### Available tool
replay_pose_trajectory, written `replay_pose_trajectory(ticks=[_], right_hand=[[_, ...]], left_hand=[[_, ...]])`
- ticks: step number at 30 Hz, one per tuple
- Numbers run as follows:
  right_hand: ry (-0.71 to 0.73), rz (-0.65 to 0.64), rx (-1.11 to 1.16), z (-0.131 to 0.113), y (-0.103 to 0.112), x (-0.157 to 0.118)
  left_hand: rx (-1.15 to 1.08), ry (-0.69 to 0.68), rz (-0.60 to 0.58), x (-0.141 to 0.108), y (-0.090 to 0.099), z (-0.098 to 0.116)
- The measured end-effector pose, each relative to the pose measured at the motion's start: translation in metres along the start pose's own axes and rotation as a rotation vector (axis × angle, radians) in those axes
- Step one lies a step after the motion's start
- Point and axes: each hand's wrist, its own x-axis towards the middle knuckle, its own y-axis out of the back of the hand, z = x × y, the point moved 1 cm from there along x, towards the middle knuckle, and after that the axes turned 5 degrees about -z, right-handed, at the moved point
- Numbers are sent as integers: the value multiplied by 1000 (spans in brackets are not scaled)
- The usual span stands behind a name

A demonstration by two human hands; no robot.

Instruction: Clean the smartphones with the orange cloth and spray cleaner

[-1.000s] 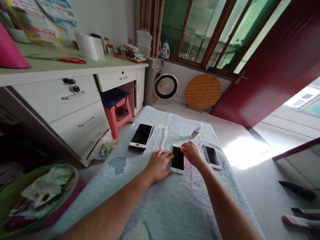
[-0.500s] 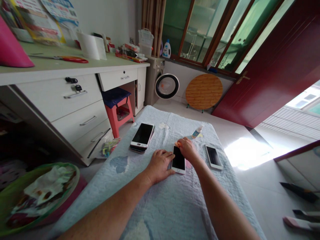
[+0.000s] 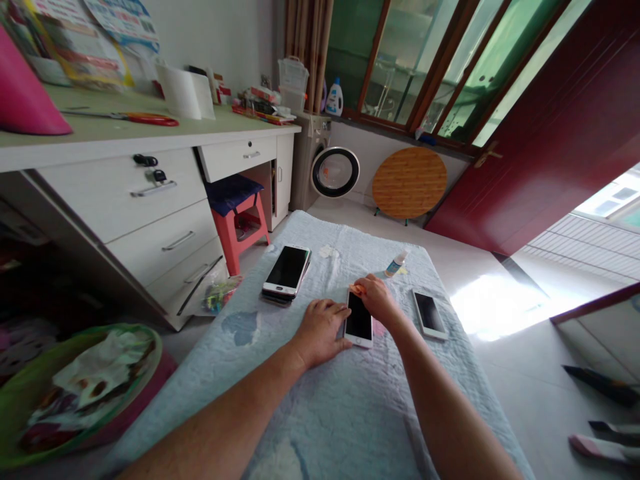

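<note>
A white-framed smartphone point(image 3: 359, 320) with a dark screen lies face up on the pale blue cloth cover point(image 3: 350, 413). My left hand point(image 3: 323, 330) holds it from the left, fingers at the side edge and thumb by the lower corner. At the phone's top end, my right hand point(image 3: 376, 295) pinches a small orange cloth point(image 3: 357, 289) pressed onto the glass. Right of that hand lies another white smartphone point(image 3: 430, 314). To the left, a stack of phones point(image 3: 287, 270) has a white one on top. A small clear bottle point(image 3: 396, 264) with a blue label sits beyond my right hand.
A green-rimmed bin point(image 3: 160, 353) with used tissues stands at the lower left. Along the left runs a white desk point(image 3: 125, 200) with drawers, and a red stool point(image 3: 233, 243) is beside it. A round wooden board point(image 3: 409, 182) leans on the far wall near a red door point(image 3: 520, 113).
The whole view has shifted very slightly. Both hands, the phone and the orange cloth keep nearly the same positions relative to each other.
</note>
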Motion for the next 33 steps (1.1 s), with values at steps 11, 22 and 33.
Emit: replay_pose_trajectory(ticks=[11,22,33], right_hand=[[-45,11,-69,13,5,-9],[7,-15,-71,-19,3,0],[110,-52,53,-38,2,-29]], left_hand=[[-13,-5,-7,0,2,0],[-27,-1,1,0,0,0],[-87,82,77,2,-4,-1]])
